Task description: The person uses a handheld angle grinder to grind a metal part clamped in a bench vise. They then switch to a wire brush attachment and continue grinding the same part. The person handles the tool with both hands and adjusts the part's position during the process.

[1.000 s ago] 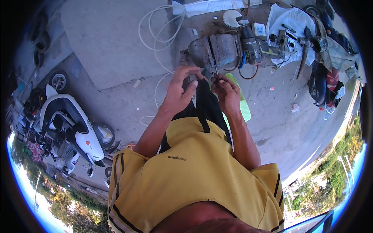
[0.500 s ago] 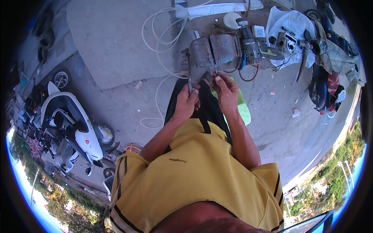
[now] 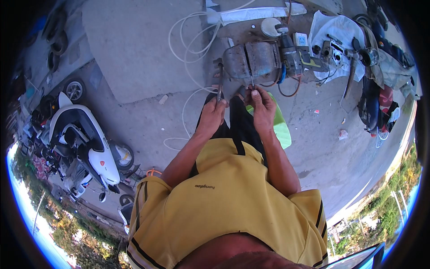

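My left hand (image 3: 212, 117) is closed around the handle of a hammer (image 3: 220, 80), whose dark head points away from me, left of a rusty metal block (image 3: 264, 59). A dark slit splits this block from front to back. With thumb and fingers, my right hand (image 3: 263, 110) pinches a thin metal rod (image 3: 251, 81) in front of the block. The rod's far end reaches the slit; whether it goes inside I cannot tell.
Right of the block lie a cordless power tool (image 3: 291, 54) and a white sheet (image 3: 320, 29) under an engine part (image 3: 333, 53). A clear hose (image 3: 182, 112) loops on the ground at left. Beyond it stands a white scooter (image 3: 99, 161). A green stool (image 3: 280, 123) shows beside my right forearm.
The whole view has shifted slightly. My left hand has drifted a little left, and the hammer stands straighter. My right hand still holds the rod at the slit.
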`<action>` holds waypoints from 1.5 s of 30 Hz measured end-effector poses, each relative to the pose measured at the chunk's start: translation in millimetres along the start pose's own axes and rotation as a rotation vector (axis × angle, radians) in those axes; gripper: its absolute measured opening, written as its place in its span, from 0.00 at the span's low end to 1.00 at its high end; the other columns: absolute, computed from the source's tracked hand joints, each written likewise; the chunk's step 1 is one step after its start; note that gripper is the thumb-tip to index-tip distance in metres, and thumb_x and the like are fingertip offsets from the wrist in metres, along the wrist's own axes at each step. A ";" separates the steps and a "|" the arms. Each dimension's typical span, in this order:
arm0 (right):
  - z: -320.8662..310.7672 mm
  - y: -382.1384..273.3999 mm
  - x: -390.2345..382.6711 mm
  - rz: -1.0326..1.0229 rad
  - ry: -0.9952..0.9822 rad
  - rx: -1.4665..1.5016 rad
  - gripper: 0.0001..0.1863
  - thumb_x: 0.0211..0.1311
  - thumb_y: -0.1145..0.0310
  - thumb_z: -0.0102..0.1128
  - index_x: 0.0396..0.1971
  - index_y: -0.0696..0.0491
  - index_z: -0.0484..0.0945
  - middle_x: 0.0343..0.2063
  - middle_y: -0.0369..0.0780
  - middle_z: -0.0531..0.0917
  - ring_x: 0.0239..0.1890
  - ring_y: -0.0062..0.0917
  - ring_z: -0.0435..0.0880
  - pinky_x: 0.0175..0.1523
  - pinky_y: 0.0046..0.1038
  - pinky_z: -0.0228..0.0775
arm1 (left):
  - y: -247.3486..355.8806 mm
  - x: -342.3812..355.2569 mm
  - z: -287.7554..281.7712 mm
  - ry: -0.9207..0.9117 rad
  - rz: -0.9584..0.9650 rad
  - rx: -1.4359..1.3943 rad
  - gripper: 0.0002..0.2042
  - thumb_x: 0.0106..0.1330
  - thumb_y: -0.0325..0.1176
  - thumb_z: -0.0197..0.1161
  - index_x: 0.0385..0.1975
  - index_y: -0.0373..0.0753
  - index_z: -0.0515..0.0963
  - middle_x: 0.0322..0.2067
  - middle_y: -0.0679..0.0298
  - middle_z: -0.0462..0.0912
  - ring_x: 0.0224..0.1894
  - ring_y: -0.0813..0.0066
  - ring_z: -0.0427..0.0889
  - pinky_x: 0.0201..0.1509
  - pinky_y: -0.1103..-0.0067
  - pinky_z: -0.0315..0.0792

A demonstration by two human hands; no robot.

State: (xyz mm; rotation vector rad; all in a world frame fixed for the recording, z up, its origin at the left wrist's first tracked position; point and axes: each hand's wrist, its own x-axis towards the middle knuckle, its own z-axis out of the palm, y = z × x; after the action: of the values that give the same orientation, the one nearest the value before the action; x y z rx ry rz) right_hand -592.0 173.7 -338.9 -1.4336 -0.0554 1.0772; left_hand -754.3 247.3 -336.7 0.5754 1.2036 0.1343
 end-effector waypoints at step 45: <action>-2.2 -9.4 -2.4 0.030 -0.068 -0.173 0.14 0.71 0.74 0.63 0.52 0.65 0.78 0.35 0.39 0.84 0.33 0.19 0.81 0.43 0.23 0.75 | -144.3 187.6 -8.7 0.379 0.516 0.412 0.13 0.72 0.36 0.60 0.35 0.31 0.81 0.20 0.59 0.79 0.25 0.72 0.76 0.34 0.69 0.73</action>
State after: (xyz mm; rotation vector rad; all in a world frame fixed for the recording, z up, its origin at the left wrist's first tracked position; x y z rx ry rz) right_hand -586.7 172.7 -330.5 -1.5562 -0.1802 1.1685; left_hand -721.6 201.7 -566.7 1.2619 1.4358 0.4542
